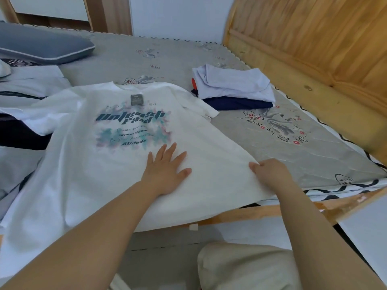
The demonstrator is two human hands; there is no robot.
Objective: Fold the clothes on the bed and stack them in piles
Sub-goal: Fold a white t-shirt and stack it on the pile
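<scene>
A white T-shirt (88,168) with a teal and navy printed chest lies spread face up on the bed, its hem hanging over the near edge. My left hand (165,170) presses flat on the shirt below the print, fingers straight and spread. My right hand (270,174) grips the shirt's right side edge near the hem, fingers curled round the fabric. A folded pile (234,91), pale lavender garment on top of a navy one, sits at the far right of the mattress.
Unfolded white and dark clothes (27,105) lie heaped at the left. A blue-grey pillow (41,45) rests at the far left. The grey patterned mattress (293,147) is bordered by a wooden headboard (314,49) on the right and a wooden rail (261,210) at the front.
</scene>
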